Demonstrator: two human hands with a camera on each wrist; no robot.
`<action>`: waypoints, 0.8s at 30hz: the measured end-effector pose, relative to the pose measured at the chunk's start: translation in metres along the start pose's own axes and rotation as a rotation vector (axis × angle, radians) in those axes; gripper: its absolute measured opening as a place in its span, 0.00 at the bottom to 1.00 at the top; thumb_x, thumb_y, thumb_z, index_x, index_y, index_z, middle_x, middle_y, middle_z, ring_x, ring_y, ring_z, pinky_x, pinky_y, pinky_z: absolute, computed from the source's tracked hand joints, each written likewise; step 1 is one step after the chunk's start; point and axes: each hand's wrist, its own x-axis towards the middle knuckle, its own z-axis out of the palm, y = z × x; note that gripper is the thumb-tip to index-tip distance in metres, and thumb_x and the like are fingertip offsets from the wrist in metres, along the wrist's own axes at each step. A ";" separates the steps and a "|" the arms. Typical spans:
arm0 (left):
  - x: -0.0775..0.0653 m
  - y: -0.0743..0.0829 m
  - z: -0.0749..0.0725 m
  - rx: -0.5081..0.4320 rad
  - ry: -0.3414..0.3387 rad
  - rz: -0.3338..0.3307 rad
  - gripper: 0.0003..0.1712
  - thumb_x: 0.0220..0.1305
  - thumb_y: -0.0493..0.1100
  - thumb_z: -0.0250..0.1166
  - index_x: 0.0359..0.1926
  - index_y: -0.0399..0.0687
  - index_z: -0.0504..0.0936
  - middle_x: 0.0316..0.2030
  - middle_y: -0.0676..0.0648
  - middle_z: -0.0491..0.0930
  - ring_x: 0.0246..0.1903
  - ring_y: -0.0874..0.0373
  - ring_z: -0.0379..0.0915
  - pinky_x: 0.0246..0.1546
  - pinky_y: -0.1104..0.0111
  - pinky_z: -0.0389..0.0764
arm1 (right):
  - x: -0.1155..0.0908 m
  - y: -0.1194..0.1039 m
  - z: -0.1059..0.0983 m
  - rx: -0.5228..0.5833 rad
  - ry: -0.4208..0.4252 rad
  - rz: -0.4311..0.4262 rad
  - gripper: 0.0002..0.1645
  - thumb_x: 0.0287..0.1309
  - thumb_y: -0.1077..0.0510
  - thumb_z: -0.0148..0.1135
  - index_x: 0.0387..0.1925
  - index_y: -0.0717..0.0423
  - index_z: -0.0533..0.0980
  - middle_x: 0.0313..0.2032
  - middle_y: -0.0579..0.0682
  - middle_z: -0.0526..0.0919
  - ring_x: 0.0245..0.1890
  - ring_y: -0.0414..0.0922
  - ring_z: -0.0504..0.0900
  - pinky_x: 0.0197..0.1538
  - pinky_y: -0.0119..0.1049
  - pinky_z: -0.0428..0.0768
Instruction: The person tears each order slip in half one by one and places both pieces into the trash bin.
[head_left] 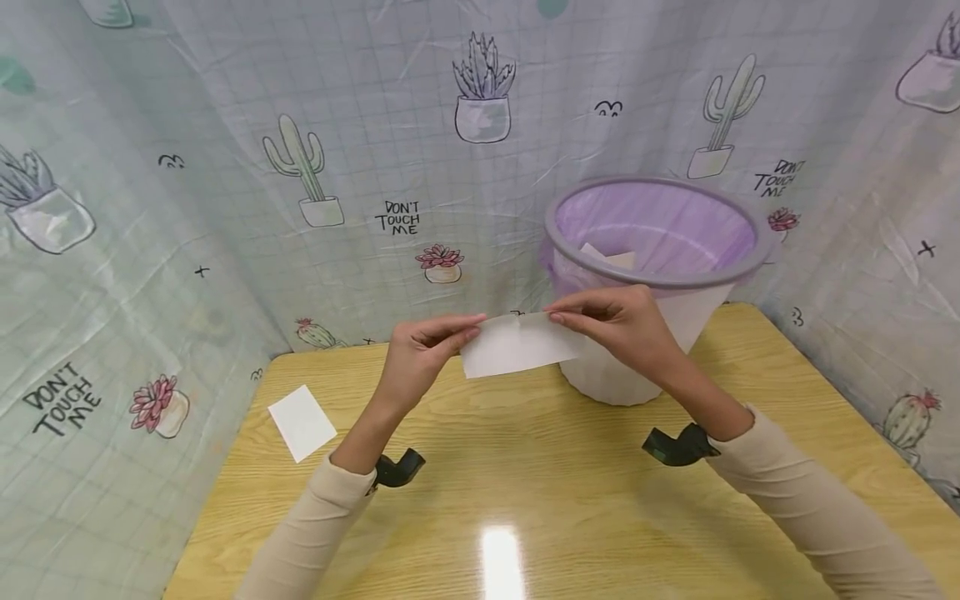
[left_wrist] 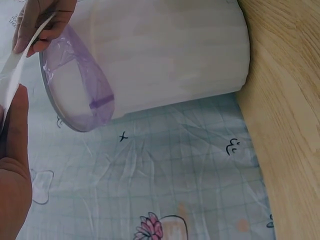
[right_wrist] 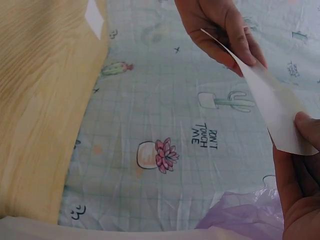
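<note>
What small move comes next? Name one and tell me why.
I'd probably have the left hand and right hand twist in opposite directions to tear the white paper: both pinch it at its upper edge, a small nick seems to show there between them, and pale pieces lie inside the bin just beyond.

A yellowish wood-grained table (head_left: 465, 475) spread beneath the grip of the left hand (head_left: 423, 354) and right hand (head_left: 618, 327). A white paper (head_left: 302, 423) lay flat on it, left of the left hand's grip; a white bin (head_left: 626, 385) stood just beyond the right hand's grip.
</note>
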 end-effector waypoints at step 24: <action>-0.006 0.004 -0.002 0.066 0.046 0.111 0.09 0.67 0.31 0.67 0.46 0.34 0.89 0.42 0.41 0.89 0.40 0.62 0.84 0.38 0.72 0.83 | -0.005 -0.009 0.002 -0.055 0.028 -0.105 0.14 0.53 0.74 0.73 0.38 0.56 0.89 0.28 0.47 0.90 0.16 0.28 0.65 0.20 0.26 0.61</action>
